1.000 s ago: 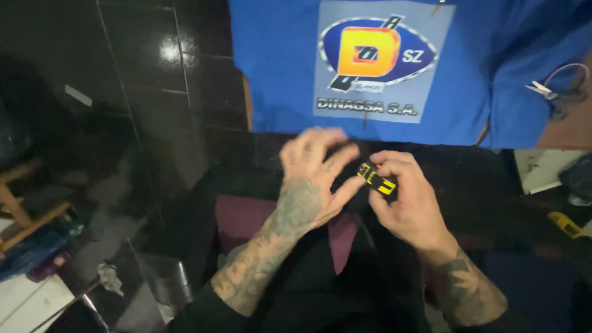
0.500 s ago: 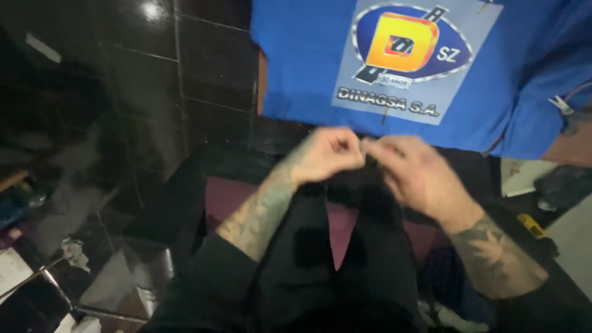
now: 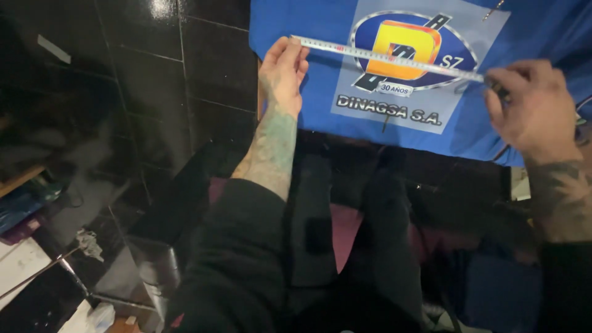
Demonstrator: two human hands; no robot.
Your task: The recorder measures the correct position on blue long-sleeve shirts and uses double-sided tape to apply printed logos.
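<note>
Left hand: the left hand point(image 3: 282, 74) is raised to the left part of the blue shirt point(image 3: 308, 74), fingers pinched narrow on the free end of the tape measure point(image 3: 388, 59), pressing it near the shirt's edge.
Right hand: the right hand point(image 3: 531, 108) is out to the right, fingers curled shut around the tape's case, which is mostly hidden under them.
Tape: the pale strip runs taut and slightly downhill from left to right, across the top of the printed emblem point(image 3: 407, 55) on the shirt's grey panel.
Change: a second ago both hands were close together in front of the body, fiddling with the small yellow-and-black case; half a second ago they were still bunched at the lower hem. Now they are well apart and the strip is drawn out between them.
Meaning: by my reading, the tape has gone from being readied to being laid across the print, so a width reading is in hand.
Surroundings: dark glossy floor tiles point(image 3: 154, 80) at left; dark trousers point(image 3: 345, 246) below.
</note>
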